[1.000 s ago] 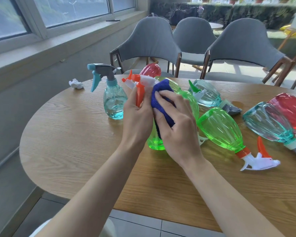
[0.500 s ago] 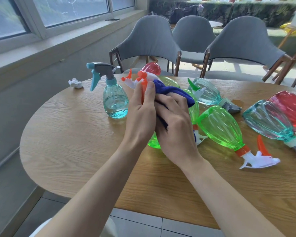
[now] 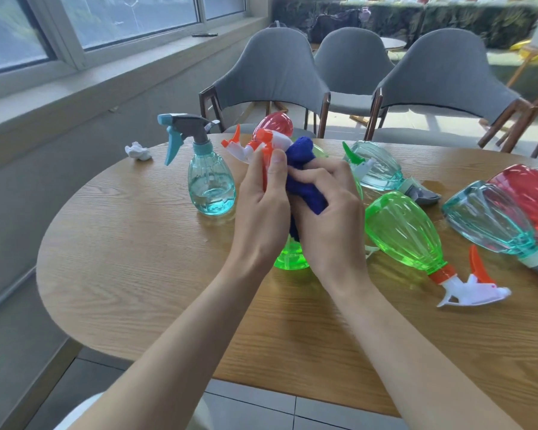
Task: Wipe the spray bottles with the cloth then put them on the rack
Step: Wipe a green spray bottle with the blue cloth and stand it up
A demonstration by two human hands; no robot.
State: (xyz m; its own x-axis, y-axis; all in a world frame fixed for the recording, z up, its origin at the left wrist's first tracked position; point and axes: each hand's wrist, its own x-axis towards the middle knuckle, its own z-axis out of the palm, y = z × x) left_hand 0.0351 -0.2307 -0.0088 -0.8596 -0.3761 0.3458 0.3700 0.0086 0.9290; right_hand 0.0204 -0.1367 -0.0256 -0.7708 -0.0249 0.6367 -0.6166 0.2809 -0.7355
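A green spray bottle (image 3: 291, 259) with an orange-and-white trigger head stands upright on the round wooden table (image 3: 137, 274). My left hand (image 3: 261, 212) grips its neck just below the trigger. My right hand (image 3: 326, 225) holds a bunched blue cloth (image 3: 302, 178) against the bottle's upper body. Most of the bottle is hidden behind both hands. No rack is in view.
A teal bottle (image 3: 210, 184) stands upright to the left. Several bottles lie on their sides to the right: green (image 3: 401, 231), teal (image 3: 376, 169), teal (image 3: 491, 218), red (image 3: 528, 193). A red bottle (image 3: 275, 127) stands behind. Crumpled white paper (image 3: 139, 151) lies far left. Grey chairs (image 3: 271, 76) line the far edge.
My right hand has bunched the cloth and shifted it up around the bottle's neck and shoulder. My left hand keeps its grip below the trigger.
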